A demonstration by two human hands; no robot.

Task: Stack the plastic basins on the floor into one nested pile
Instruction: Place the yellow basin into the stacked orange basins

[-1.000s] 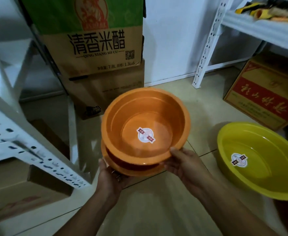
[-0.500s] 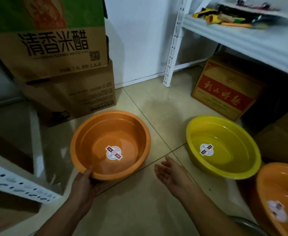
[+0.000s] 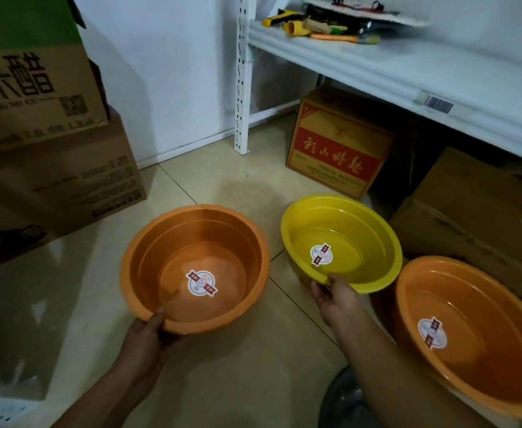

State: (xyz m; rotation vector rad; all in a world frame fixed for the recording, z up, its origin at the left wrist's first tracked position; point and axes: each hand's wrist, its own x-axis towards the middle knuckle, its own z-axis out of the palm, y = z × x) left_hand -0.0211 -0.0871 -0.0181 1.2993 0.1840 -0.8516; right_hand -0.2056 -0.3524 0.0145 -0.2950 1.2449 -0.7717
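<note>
An orange basin with a round sticker inside sits on the tiled floor at centre left; it looks like a nested pair, one rim inside the other. My left hand grips its near rim. To its right stands a yellow basin, also with a sticker. My right hand holds the yellow basin's near rim, thumb on top. A second, larger orange basin rests at the lower right, untouched.
Stacked cardboard boxes stand at the left. A white shelf upright and shelf board with tools are at the back right. A red and yellow carton and brown boxes sit under the shelf.
The orange nested basins went down onto the floor. My right hand let go of them and moved right onto the yellow basin's rim. The view swung right, revealing another orange basin.
</note>
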